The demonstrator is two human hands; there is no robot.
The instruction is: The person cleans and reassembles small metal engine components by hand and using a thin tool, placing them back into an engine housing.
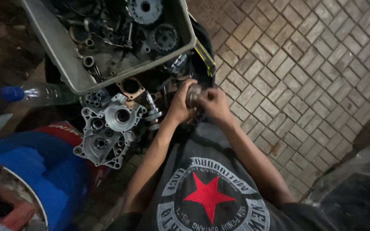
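While a clear plastic bottle with a blue cap [35, 94] lies at the left edge, an aluminium engine case [108, 130] sits lower centre-left beneath a grey parts tray [61, 51]. Mid-frame, the left hand [180, 105] and right hand [214, 105] both curl their fingers around a small metal cylinder [193, 95].

Grey tray [56, 47] (gears inside), engine casing [108, 128], plastic bottle [39, 94].

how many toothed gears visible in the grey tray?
2. One toothed gear lies at the tray's top edge, partly cut off by the frame. The second gear sits below it, near the right wall. More may be buried among the dark parts on the left.
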